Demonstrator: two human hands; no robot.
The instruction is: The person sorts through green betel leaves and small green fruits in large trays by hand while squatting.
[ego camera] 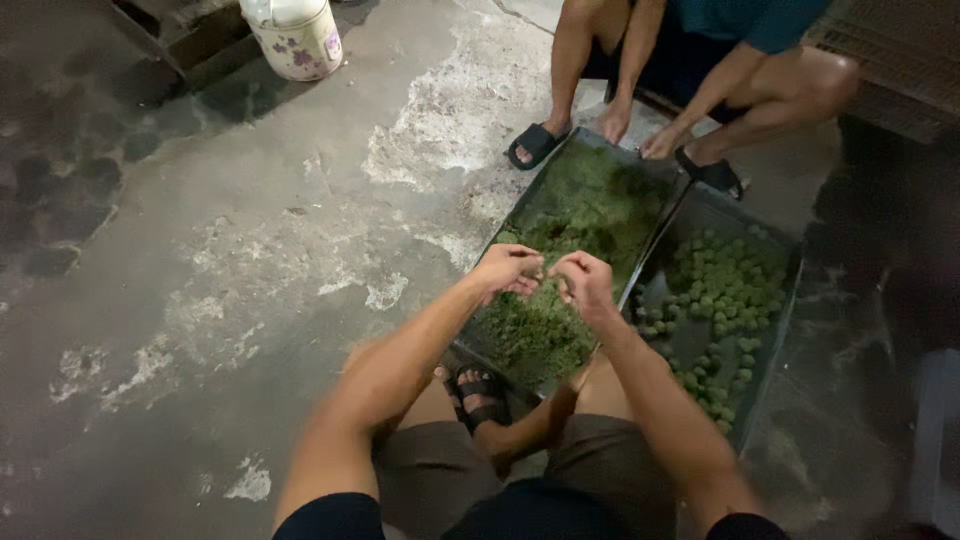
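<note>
While the person squats on the worn concrete floor (pixel 250 250), both hands meet just above the near end of a dark metal tray (pixel 668 172) heaped with shredded green plant matter (pixel 560 250). The left hand (pixel 508 270) and the right hand (pixel 585 283) are close together, fingers curled inward, and they seem to pinch a small clump of the green stuff between them, though the blur makes the grip hard to read. Just beside that tray, to the right and touching it along one edge, lies a second dark tray (pixel 790 300) holding many small green balls (pixel 725 310). Across the trays another person crouches in black slide sandals (pixel 538 143), hands (pixel 660 143) reaching down to the far rim. A pale flowered bucket (pixel 297 38) stands well apart at the upper left.
</note>
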